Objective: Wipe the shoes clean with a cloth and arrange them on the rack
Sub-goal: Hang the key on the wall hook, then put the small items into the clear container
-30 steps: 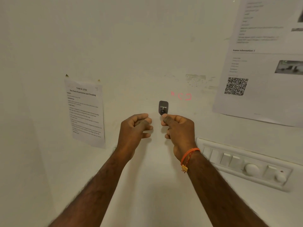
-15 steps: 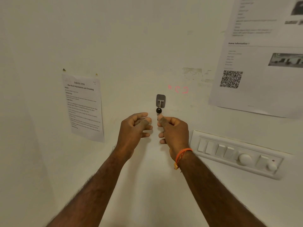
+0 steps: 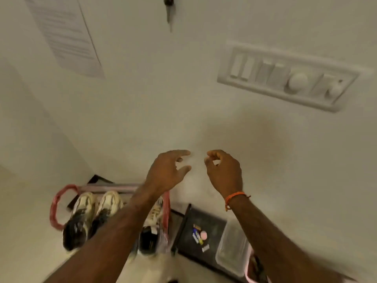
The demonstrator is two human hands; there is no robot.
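While both hands hang raised in front of the wall, neither carries anything. The left hand has its fingers loosely spread and a little curved; the right hand curls its fingers inward toward the thumb, with nothing visible between them. No cloth can be seen, so wiping appears not yet begun.

The shoes stand low at the near left on a rack with a red-wrapped frame, set against the wall's foot. Two pale, dark-heeled shoes sit side by side, toes toward the wall; a third shoe, at the rack's right end, is partly hidden by the left forearm. Their paired, toe-in placement suggests storage order.

Just right of the rack is a dark surface bearing small packets and a clear box. Farther up the wall are a switch panel, a taped sheet and a blurred hook.
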